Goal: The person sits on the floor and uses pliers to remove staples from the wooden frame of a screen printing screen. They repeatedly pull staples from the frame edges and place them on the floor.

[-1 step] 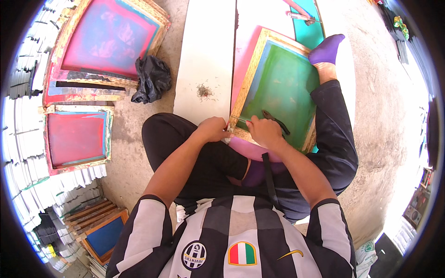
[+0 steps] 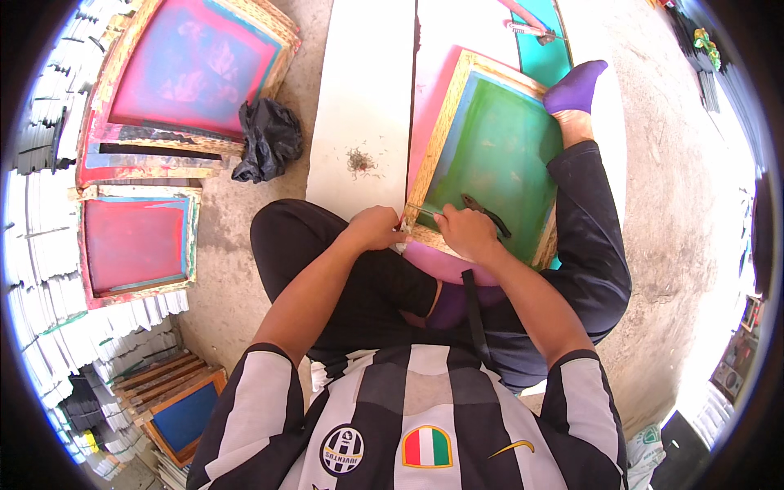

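A wooden silk-screen frame (image 2: pixel 441 135) with green mesh lies tilted in front of me, its near left corner between my hands. My left hand (image 2: pixel 376 227) is closed at that corner, fingers pressed to the wood. My right hand (image 2: pixel 468 233) is wrapped round what looks like a screwdriver (image 2: pixel 422 210). Its thin metal shaft points left onto the frame's left bar; the palm hides most of the handle. Dark-handled pliers (image 2: pixel 492 218) lie on the green mesh just beyond my right hand. My purple-socked foot (image 2: pixel 576 87) rests against the frame's far right corner.
A pile of small metal bits, apparently staples (image 2: pixel 359 161), lies on the white board (image 2: pixel 351 90). A crumpled black plastic bag (image 2: pixel 268 140) sits left of it, beside pink-meshed screens (image 2: pixel 135 245). A long-handled tool (image 2: pixel 535 31) lies on a teal strip at the back.
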A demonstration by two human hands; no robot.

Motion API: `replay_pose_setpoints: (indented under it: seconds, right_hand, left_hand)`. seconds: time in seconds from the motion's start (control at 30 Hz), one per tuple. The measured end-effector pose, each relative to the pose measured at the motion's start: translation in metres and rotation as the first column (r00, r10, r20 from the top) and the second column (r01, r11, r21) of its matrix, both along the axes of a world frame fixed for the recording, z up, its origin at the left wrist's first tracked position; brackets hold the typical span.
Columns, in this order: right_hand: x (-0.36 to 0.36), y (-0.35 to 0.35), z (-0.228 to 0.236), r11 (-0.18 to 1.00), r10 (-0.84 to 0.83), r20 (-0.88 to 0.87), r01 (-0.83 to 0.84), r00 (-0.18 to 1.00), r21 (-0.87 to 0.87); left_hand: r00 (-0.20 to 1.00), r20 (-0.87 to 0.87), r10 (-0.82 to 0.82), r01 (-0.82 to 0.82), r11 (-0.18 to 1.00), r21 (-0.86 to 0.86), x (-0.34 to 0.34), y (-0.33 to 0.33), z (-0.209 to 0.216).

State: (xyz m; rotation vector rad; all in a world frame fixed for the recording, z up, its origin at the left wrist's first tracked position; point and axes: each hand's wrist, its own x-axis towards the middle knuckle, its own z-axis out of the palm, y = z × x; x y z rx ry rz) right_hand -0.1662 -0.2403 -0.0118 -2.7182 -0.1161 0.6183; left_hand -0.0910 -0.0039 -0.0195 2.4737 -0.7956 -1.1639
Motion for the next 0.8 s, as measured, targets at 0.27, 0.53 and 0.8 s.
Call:
replay_pose_setpoints:
  seconds: [0.27, 0.53, 0.8]
  right_hand:
    - [0.006, 0.001, 0.007, 0.996, -0.026, -0.034, 0.029, 0.999, 0.083]
    - [0.012, -0.012, -0.012, 0.828, -0.141, -0.439, 0.349, 0.888, 0.439]
    - [-0.012, 0.000, 0.035, 0.999, -0.019, -0.026, 0.020, 0.999, 0.039]
  left_hand:
    - [0.999, -0.002, 0.039, -0.039, 0.998, -0.039, -0.001, 0.001, 0.014]
    - [0.997, -0.074, 0.033, -0.029, 0.998, 0.048, 0.005, -0.004, 0.009]
    - [0.991, -0.090, 0.101, -0.095, 0.994, 0.061, 0.004, -0.003, 0.007]
